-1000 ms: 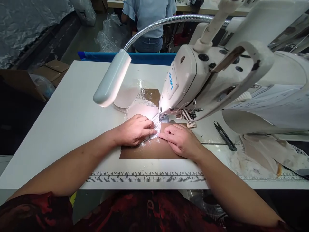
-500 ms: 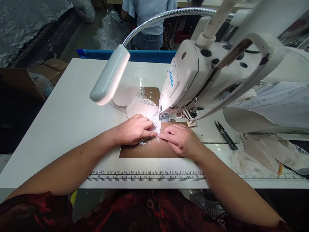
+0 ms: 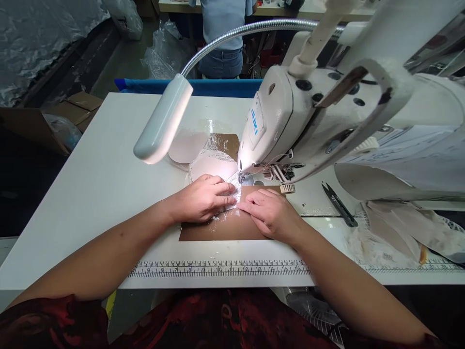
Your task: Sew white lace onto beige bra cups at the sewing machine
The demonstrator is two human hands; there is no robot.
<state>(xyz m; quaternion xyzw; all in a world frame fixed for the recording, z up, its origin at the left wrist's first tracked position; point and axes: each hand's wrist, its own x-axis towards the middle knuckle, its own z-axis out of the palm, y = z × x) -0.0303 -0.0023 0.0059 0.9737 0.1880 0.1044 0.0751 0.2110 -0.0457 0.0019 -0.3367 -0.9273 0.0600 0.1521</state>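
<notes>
A pale bra cup [image 3: 212, 167] with white lace along its edge lies under the needle area of the white sewing machine [image 3: 278, 109]. My left hand [image 3: 203, 198] rests on the cup's near side, its fingers curled and pressing the lace down. At the lace's near corner, the thumb and forefinger of my right hand [image 3: 267, 213] are closed in a pinch on the edge. Brown sheet [image 3: 218, 232] covers the table beneath both hands. Another pale cup [image 3: 187, 146] lies just behind, to the left. The needle itself is too small to make out.
A lamp [image 3: 163, 118] on a bendy metal neck hangs over the work. Black thread snips [image 3: 339, 204] and pale fabric pieces [image 3: 395, 232] lie at right. A ruler strip [image 3: 218, 268] runs along the front of the white table [image 3: 119, 160]. Beyond, a person [image 3: 221, 29] faces away.
My left fingers have shifted slightly on the lace, with a small gap showing between them. The right hand keeps its pinch. The whole view has tilted a little, and the person beyond has moved.
</notes>
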